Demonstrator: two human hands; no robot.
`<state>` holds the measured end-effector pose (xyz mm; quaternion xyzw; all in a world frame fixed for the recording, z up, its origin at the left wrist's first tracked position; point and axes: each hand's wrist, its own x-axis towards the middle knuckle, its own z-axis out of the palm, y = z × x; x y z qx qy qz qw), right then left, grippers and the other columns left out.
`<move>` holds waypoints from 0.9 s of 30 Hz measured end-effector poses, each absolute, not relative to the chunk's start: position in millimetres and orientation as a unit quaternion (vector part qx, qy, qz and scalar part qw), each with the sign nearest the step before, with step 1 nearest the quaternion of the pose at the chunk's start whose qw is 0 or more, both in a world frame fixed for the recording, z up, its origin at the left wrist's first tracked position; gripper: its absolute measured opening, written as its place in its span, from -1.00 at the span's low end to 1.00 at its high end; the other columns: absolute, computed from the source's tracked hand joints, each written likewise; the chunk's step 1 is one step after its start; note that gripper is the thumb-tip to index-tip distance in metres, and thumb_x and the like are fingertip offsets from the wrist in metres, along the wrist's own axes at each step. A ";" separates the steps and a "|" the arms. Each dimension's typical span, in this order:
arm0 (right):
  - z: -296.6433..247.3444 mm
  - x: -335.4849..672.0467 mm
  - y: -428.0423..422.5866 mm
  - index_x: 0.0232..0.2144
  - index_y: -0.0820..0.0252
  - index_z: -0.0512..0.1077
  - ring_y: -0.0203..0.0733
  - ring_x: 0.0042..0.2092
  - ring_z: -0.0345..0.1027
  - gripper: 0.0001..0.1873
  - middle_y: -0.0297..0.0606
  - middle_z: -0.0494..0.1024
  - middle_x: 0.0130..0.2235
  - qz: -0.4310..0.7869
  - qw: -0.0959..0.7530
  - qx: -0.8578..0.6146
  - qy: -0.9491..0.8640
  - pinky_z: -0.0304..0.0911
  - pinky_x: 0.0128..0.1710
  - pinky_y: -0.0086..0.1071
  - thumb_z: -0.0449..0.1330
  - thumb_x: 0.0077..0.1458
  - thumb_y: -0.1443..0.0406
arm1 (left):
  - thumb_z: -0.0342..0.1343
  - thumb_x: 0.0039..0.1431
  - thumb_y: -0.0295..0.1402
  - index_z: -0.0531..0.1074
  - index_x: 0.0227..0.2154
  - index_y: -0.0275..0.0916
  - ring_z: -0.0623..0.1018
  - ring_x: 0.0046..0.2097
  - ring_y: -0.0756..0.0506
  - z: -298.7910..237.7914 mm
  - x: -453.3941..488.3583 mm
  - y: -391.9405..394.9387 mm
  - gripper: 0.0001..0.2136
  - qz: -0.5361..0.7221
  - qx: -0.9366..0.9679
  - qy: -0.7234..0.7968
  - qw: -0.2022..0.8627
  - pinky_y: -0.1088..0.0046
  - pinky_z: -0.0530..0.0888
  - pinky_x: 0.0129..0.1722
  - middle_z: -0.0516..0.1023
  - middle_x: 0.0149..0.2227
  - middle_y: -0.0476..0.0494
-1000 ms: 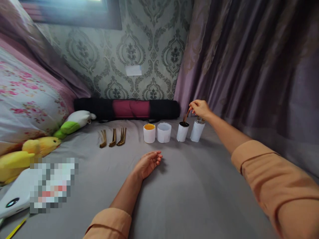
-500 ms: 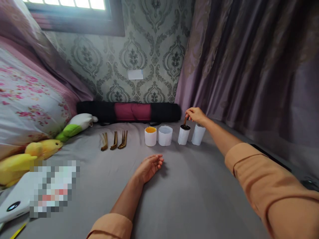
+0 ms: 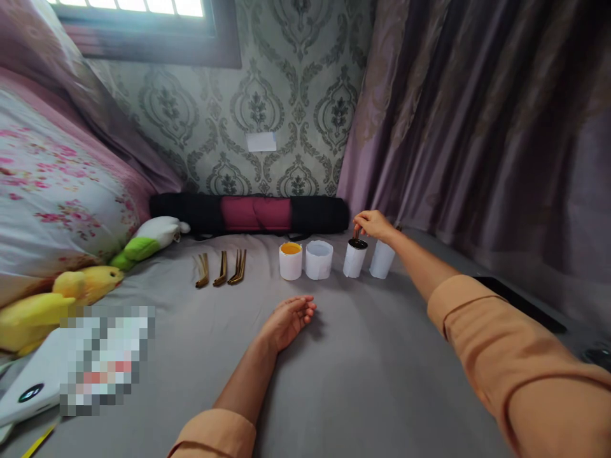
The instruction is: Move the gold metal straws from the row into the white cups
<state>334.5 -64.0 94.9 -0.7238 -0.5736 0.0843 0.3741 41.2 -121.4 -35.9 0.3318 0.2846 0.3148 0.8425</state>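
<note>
My right hand (image 3: 375, 225) is closed in a pinch just above a white-wrapped can (image 3: 354, 261) with a dark inside. A slim brownish-gold piece (image 3: 357, 235) shows under the fingertips, its lower end hidden at the can's mouth; its kind is unclear. Behind my wrist stands another white-wrapped can (image 3: 381, 262), its top partly covered. My left hand (image 3: 289, 323) rests on its side on the grey sheet, fingers loosely curled and apart, holding nothing. Beyond it stand a white-wrapped container with an orange-yellow inside (image 3: 290, 264) and a wider white container (image 3: 318, 262).
Several slim gold-coloured pieces (image 3: 220, 270) lie in three groups on the grey sheet (image 3: 372, 381). A black and maroon bolster (image 3: 255, 213) lies along the wall. Plush toys (image 3: 88, 283), a white device (image 3: 35, 381) and a blurred-out item are left; a dark flat object (image 3: 520, 302) is right.
My right hand has dipped slightly toward the dark can, and less of the slim piece shows. My left hand stays in place. The view has shifted a little.
</note>
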 end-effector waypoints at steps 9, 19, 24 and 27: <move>90.0 336.5 -67.3 -0.42 0.26 0.44 -0.48 -0.65 0.22 -0.81 -0.31 0.49 -0.52 0.061 0.353 -0.731 -0.581 0.09 -0.67 -0.62 0.04 0.01 0.32 | 0.02 0.06 -0.53 0.37 -0.33 -0.43 0.45 -0.48 0.06 -35.1 40.7 -121.7 -0.89 0.315 0.334 0.281 0.843 0.56 0.40 -0.45 0.46 -0.42 -0.20; 90.6 336.9 -69.3 -0.43 0.24 0.46 -0.47 -0.66 0.21 -0.79 -0.32 0.48 -0.53 0.023 0.344 -0.744 -0.573 0.11 -0.63 -0.59 0.05 0.00 0.28 | 0.01 0.06 -0.54 0.37 -0.35 -0.42 0.44 -0.48 0.07 -34.0 40.4 -122.0 -0.90 0.315 0.334 0.283 0.842 0.58 0.39 -0.46 0.46 -0.43 -0.20; 90.3 336.8 -69.6 -0.43 0.23 0.46 -0.46 -0.66 0.21 -0.79 -0.33 0.47 -0.54 0.017 0.346 -0.742 -0.574 0.12 -0.62 -0.58 0.05 0.01 0.26 | 0.01 0.06 -0.54 0.37 -0.35 -0.42 0.43 -0.48 0.07 -33.0 40.4 -122.5 -0.90 0.314 0.333 0.284 0.842 0.57 0.39 -0.46 0.45 -0.44 -0.19; 89.8 336.7 -69.3 -0.38 0.23 0.46 -0.46 -0.66 0.21 -0.78 -0.33 0.47 -0.54 0.019 0.353 -0.743 -0.569 0.14 -0.61 -0.58 0.05 0.01 0.25 | 0.01 0.06 -0.54 0.37 -0.35 -0.41 0.43 -0.49 0.07 -32.4 40.6 -122.8 -0.91 0.315 0.331 0.287 0.842 0.58 0.39 -0.46 0.45 -0.44 -0.19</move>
